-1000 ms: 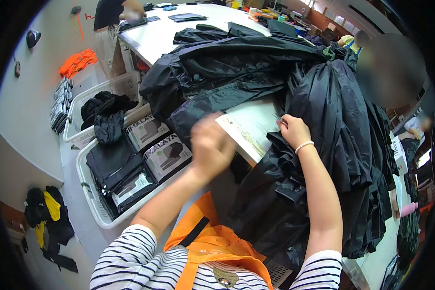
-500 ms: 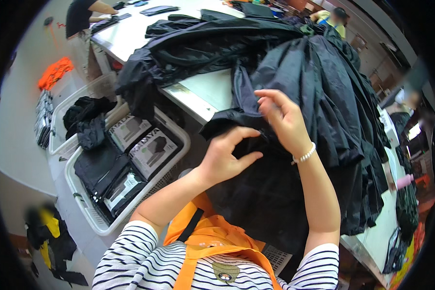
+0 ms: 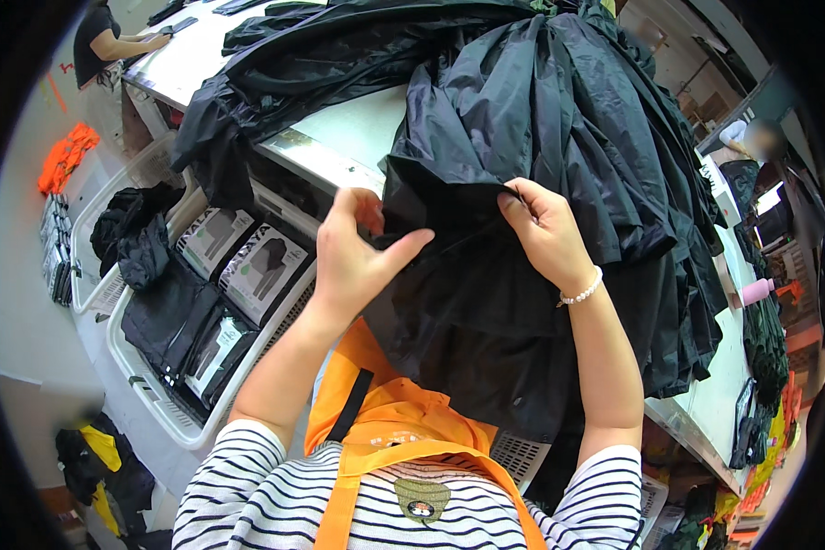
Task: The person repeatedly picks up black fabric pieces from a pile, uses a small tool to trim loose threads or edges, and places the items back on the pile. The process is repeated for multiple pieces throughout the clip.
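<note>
A large heap of thin, slightly shiny black fabric (image 3: pixel 559 119) hangs over the table edge in front of me and down to my lap. My right hand (image 3: pixel 550 229), with a pearl-like bracelet at its wrist, pinches the edge of a raised fold of black fabric (image 3: pixel 458 206) between thumb and fingers. Across from it, my left hand (image 3: pixel 357 257) is at the fold's left side. Its thumb is stretched out well apart from its bent fingers, and nothing shows gripped in it. The tips of those fingers are partly hidden by the cloth.
Left of me, a white plastic basket (image 3: pixel 137 371) holds folded black garments and flat printed packs (image 3: pixel 264 270). Another basket (image 3: pixel 87 234) behind it holds crumpled black cloth. A white table (image 3: pixel 348 137) runs under the heap. A person (image 3: pixel 101 46) stands far left; another (image 3: pixel 752 142) is at right.
My right hand has taken hold of the fabric edge and lifted the fold. My left hand has moved left and turned upward. The whole view has shifted, with the heap appearing higher.
</note>
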A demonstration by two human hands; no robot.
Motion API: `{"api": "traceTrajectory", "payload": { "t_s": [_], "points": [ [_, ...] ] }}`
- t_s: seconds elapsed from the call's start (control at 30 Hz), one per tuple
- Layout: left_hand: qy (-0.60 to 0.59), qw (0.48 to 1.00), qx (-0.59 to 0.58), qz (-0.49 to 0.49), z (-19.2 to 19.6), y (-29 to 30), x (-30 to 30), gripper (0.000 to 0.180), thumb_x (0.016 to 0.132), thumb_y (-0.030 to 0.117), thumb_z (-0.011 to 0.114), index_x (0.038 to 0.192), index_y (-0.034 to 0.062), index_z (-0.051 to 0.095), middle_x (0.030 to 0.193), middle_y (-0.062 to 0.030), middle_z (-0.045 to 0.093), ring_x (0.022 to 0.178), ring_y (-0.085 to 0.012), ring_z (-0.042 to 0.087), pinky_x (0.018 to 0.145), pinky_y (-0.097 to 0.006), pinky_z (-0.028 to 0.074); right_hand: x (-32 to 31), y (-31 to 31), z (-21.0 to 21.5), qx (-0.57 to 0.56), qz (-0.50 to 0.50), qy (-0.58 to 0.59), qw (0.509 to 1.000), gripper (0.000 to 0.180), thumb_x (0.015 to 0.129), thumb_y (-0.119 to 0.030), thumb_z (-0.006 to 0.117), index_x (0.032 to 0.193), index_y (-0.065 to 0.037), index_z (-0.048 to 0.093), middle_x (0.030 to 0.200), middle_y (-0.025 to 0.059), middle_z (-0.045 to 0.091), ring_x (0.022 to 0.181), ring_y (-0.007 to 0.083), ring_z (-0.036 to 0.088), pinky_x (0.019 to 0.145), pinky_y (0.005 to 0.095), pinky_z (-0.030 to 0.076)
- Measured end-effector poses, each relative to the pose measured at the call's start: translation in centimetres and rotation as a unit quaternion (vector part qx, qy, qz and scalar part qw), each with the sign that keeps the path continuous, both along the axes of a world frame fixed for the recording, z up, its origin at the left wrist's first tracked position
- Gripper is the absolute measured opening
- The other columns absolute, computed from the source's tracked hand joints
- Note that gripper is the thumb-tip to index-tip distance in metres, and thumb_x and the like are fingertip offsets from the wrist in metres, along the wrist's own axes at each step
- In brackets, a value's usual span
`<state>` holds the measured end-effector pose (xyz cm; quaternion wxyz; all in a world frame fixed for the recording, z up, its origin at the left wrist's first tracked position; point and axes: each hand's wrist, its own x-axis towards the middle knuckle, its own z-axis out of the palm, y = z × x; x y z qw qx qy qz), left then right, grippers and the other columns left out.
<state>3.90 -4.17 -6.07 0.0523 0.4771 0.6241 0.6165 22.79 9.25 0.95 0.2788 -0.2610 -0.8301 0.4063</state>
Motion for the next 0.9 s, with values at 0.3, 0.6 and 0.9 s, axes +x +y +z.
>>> {"api": "traceTrajectory", "payload": {
  "t_s": [0.3,0.6,0.9],
  "points": [
    [-0.506,0.827,0.071,-0.235,-0.2,2.5,1.1,0.017,0.091,0.015,0.063,0.104,0.0058,0.062,0.095,-0.0042,0.067,0.078,-0.0152,0.061,0.072,-0.03,0.049,-1.9,-3.3,0.8,0.084,-0.04,-0.006,0.996,0.06,0.064,-0.022,0.088,0.107,-0.001,0.051,0.088,0.0074,0.058,0.075,0.0134,0.058,0.069,0.0262,0.05],
    [-0.231,0.957,0.164,-0.067,-2.7,2.1,-1.4,0.083,0.064,-0.016,0.066,0.139,0.0023,0.036,0.124,-0.0102,0.053,0.111,-0.0237,0.054,0.095,-0.031,0.043,-1.2,-2.4,-1.2,0.112,-0.011,0.098,0.989,0.016,0.087,0.004,0.062,0.103,0.002,0.061,0.072,-0.0017,0.053,0.061,0.003,0.038,0.055,0.0189,0.036],
    [0.263,0.955,0.066,-0.116,7.2,1.6,-2.1,0.031,0.081,0.01,0.069,0.111,0.0031,0.066,0.109,-0.0108,0.068,0.105,-0.0232,0.062,0.094,-0.035,0.045,-3.3,-3.4,1.4,0.057,0.06,0.079,0.993,0.023,0.092,0.002,0.054,0.112,-0.001,0.062,0.083,0.0008,0.056,0.066,0.0049,0.042,0.063,0.0193,0.04]
  ]
}}
